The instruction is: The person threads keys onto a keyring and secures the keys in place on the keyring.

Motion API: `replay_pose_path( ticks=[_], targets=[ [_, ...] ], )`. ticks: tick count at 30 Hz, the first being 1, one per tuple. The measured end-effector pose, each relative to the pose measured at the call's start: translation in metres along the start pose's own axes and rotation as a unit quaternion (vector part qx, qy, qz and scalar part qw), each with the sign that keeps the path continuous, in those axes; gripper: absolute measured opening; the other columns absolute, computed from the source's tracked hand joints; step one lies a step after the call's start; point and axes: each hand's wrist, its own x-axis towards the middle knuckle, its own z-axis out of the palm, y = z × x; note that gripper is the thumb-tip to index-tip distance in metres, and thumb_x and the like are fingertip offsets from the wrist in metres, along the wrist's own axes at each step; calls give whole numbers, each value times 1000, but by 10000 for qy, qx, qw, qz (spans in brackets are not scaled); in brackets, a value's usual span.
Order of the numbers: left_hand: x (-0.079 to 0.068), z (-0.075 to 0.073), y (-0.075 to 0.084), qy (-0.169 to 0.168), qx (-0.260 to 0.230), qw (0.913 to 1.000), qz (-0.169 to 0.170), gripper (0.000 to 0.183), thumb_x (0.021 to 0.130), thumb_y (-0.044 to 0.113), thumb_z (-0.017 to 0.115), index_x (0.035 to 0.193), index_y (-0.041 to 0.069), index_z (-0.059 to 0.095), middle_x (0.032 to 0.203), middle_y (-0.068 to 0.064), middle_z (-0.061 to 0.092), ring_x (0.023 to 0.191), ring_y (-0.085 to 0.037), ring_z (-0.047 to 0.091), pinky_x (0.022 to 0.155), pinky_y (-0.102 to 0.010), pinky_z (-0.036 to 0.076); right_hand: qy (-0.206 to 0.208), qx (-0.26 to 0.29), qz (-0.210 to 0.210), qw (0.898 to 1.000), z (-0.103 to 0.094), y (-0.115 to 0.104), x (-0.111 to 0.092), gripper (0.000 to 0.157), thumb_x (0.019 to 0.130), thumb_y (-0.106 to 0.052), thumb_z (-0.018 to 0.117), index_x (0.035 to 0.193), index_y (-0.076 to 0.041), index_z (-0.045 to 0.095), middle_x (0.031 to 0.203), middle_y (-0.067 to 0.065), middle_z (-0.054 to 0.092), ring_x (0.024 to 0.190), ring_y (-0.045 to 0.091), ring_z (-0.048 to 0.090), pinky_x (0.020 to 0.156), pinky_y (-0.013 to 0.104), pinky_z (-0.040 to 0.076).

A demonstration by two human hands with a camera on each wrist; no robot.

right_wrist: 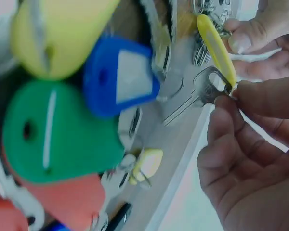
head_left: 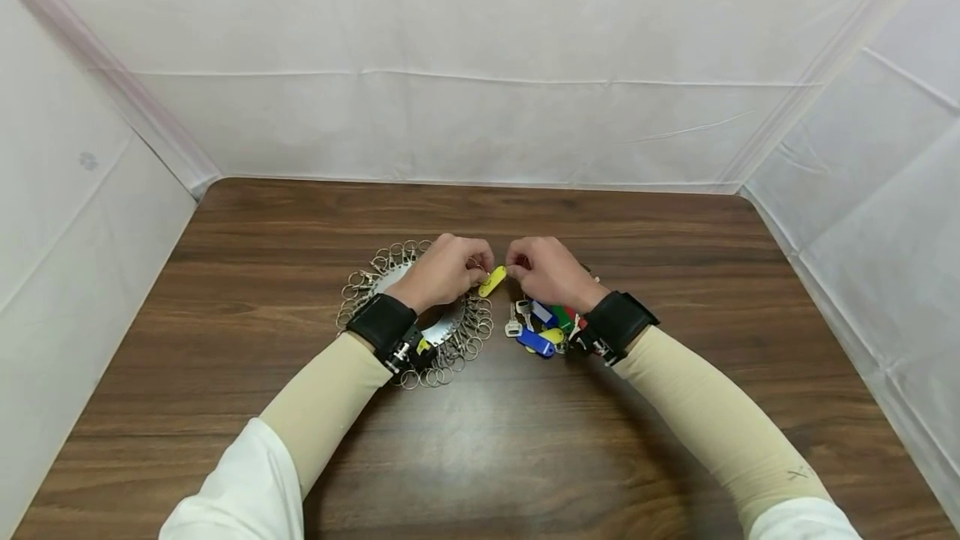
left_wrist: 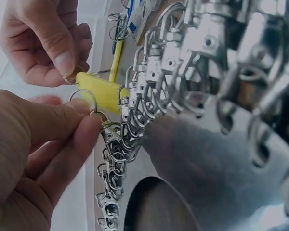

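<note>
Over the right side of a metal disc (head_left: 447, 330) fringed with small clasps and rings, my left hand (head_left: 444, 273) pinches one metal ring (left_wrist: 82, 90) between thumb and fingers. My right hand (head_left: 553, 273) faces it from the right. Its thumb and fingertips pinch the small ring of a yellow key tag (head_left: 492, 282), which spans the gap between both hands. A silver key (right_wrist: 202, 91) hangs on that same tag in the right wrist view. Whether the two rings are linked is not clear. Snap clasps (left_wrist: 155, 67) crowd the disc's edge in the left wrist view.
Under my right wrist lies a pile of keys with tags, among them a blue tag (head_left: 536, 343), a green tag (right_wrist: 62, 130) and a red tag (right_wrist: 79, 202). A wooden table (head_left: 465, 457) carries everything. White sheeting (head_left: 480, 123) walls the back and sides.
</note>
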Motion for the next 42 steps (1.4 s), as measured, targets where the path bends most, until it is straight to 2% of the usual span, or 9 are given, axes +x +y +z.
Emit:
replay_pose_path(
  ticks=[3, 6, 12, 15, 19, 25, 30, 38, 42],
  targets=[
    [0, 2, 0, 62, 101, 9999, -76, 8, 83, 6, 73, 90, 9, 71, 87, -3, 70, 75, -10, 63, 69, -26, 54, -153, 159, -136, 9997, 3, -1, 0, 11, 93, -8, 59, 85, -7, 67, 75, 0, 58, 64, 16, 50, 61, 32, 43],
    [-1, 3, 0, 56, 260, 9996, 10, 5, 84, 6, 71, 89, 6, 72, 85, -4, 69, 73, -11, 62, 68, -26, 54, -276, 316, -194, 9989, 6, -1, -1, 11, 94, -7, 59, 86, -7, 67, 75, -1, 59, 63, 16, 50, 60, 32, 43],
    [-4, 6, -2, 65, 299, 9991, 298, 6, 87, 9, 69, 85, 14, 73, 78, 4, 68, 70, -8, 60, 66, -29, 52, -380, 469, -223, 9979, 10, 1, -2, 12, 94, -7, 57, 87, -8, 67, 77, -1, 60, 63, 15, 50, 61, 31, 43],
    [-5, 6, -1, 214, 305, 9989, 275, 8, 87, 9, 69, 88, 15, 74, 81, 5, 70, 73, -7, 61, 69, -29, 53, -371, 493, -234, 9978, 11, 0, -2, 12, 94, -7, 57, 88, -8, 67, 78, -2, 60, 63, 15, 50, 61, 31, 44],
    [-6, 5, 3, 292, 152, 9995, -21, 8, 85, 7, 71, 89, 13, 74, 81, 2, 71, 70, -8, 63, 66, -28, 54, -309, 492, -287, 9979, 12, -3, -1, 12, 94, -7, 58, 87, -9, 67, 77, -2, 60, 62, 14, 51, 60, 31, 43],
    [-9, 3, 8, 244, -770, 9945, -659, 13, 83, -2, 68, 87, 10, 72, 77, 1, 69, 61, -8, 63, 59, -26, 54, -195, 433, -371, 9982, 13, -6, 1, 10, 92, -7, 60, 86, -10, 67, 77, -2, 60, 62, 13, 51, 59, 30, 44],
    [-11, 2, 9, 352, -1076, 9898, -862, 19, 82, -5, 65, 89, 12, 71, 79, 2, 69, 65, -10, 65, 62, -27, 55, -152, 446, -324, 9984, 13, -7, 3, 9, 92, -8, 61, 86, -8, 68, 76, -2, 62, 63, 13, 52, 60, 30, 45],
    [-15, 6, 6, 430, -1556, 9819, -991, 15, 86, -3, 66, 93, 10, 69, 82, -2, 70, 63, -14, 65, 58, -28, 55, -183, 456, -432, 9979, 20, -7, 5, 11, 92, -10, 62, 83, -9, 69, 69, -3, 64, 55, 9, 51, 54, 27, 45],
    [-17, 9, 5, 470, -1355, 9836, -1094, 6, 87, 6, 69, 92, 10, 68, 78, 0, 69, 58, -13, 63, 53, -27, 54, -273, 489, -466, 9973, 24, -7, 4, 12, 92, -10, 59, 83, -9, 67, 66, -5, 60, 53, 9, 51, 52, 26, 44]
  ],
)
